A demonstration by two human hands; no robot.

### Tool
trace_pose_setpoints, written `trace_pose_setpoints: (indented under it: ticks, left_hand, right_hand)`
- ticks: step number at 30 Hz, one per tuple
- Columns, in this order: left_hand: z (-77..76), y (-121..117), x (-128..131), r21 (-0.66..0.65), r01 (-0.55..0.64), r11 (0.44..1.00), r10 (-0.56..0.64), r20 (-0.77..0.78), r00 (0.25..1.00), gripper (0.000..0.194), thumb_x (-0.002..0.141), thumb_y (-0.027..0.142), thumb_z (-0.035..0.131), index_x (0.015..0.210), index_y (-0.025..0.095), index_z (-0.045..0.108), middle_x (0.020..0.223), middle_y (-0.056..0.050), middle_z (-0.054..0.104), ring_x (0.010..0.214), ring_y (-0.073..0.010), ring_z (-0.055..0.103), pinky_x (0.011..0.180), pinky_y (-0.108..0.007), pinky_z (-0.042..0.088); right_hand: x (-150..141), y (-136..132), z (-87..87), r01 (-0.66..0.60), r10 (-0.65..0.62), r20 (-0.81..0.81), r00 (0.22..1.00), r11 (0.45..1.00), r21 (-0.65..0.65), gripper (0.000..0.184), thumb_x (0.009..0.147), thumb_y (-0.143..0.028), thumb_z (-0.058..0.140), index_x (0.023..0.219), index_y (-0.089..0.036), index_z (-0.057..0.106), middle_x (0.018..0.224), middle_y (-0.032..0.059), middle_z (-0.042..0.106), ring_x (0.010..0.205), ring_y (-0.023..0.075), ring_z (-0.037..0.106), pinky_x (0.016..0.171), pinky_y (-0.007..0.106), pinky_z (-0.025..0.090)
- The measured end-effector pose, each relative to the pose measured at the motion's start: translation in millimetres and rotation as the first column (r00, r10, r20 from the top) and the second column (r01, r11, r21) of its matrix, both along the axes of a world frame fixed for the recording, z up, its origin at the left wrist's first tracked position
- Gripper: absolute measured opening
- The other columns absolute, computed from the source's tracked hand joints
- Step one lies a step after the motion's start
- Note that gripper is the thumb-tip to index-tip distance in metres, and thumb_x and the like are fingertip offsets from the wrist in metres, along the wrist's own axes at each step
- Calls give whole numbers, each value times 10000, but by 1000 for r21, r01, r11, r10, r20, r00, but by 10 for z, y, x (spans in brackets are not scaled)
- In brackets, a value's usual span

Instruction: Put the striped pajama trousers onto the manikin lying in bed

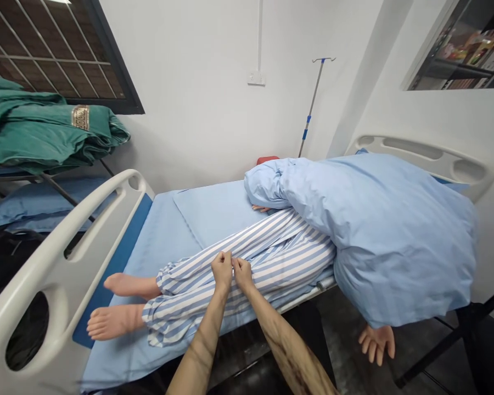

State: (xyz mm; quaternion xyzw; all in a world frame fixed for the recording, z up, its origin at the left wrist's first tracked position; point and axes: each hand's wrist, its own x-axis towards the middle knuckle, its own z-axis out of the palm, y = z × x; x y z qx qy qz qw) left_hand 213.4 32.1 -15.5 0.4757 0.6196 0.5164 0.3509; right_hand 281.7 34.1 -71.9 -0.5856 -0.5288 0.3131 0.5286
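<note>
A lifelike figure, apparently a care manikin, lies on the bed in blue-and-white striped trousers [271, 255]. Its bare feet [119, 321] point to the footboard at left. My left hand [222, 270] is closed in a fist over the trouser legs, around the knees. Close beside it, my right hand [242, 274] is also closed, thumb side toward the left one. Whatever the fingers grip, perhaps trouser cloth, is hidden. A bunched light-blue quilt [379, 225] covers the figure's upper body and head. One manikin hand [377, 343] hangs below the quilt over the bed's near side.
The bed has a pale footboard [90, 219] at left and a headboard [420, 151] at right. Behind stands an IV pole [313, 109] near a wall socket [256, 78]. Folded green bedding [49, 131] lies at far left. A dark metal frame [456, 334] stands at lower right.
</note>
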Motion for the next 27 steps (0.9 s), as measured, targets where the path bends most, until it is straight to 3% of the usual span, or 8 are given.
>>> trace_pose_setpoints:
  ticks: [4,7,13,18,23,27]
  left_hand:
    - [-247,-125,53,-118,-9,993,-27,-301,953,321,899,187,525,582,202,477,579,-1,497,609,-137,472,638,-255,306]
    - [-361,-171,46,-181,19,983,-93,-413,906,288,927,172,533,641,198,556,604,-14,530,625,-147,503,648,-264,275]
    - [-346,-137,37,-184,0,983,-90,-481,872,348,998,221,471,679,195,607,651,-34,606,628,-158,504,647,-272,244]
    - [-336,-148,39,-187,-4,982,-90,-495,864,374,1017,231,446,693,197,629,751,-64,690,665,-167,537,660,-275,249]
    - [-350,-167,55,-181,-6,984,-91,-524,847,403,1022,271,446,649,201,582,739,-64,675,682,-177,536,659,-284,231]
    - [-366,-169,66,-179,-17,984,-80,-518,852,431,1023,287,439,607,202,509,673,-52,613,662,-171,491,660,-287,223]
  right_hand:
    - [33,0,-14,2,-4,-59,998,1000,-30,415,910,-434,390,548,-242,319,505,-24,400,537,153,402,545,266,324]
    - [41,6,-9,18,-23,-92,996,998,-53,417,901,-430,406,544,-243,299,496,-32,368,530,145,370,533,259,321]
    - [27,31,40,28,-35,-125,992,998,-54,414,877,-374,446,512,-241,302,469,-42,348,523,145,369,520,254,310]
    - [88,34,175,-15,13,-30,999,996,-83,398,860,-338,462,501,-229,328,471,-55,351,524,126,363,531,244,277]
    - [327,21,428,-67,65,89,994,998,15,433,908,-369,469,525,-216,334,487,-62,332,545,111,360,556,245,252]
    - [544,-12,403,-56,60,186,981,998,-27,431,923,-328,481,532,-214,338,495,-56,342,559,114,371,582,260,255]
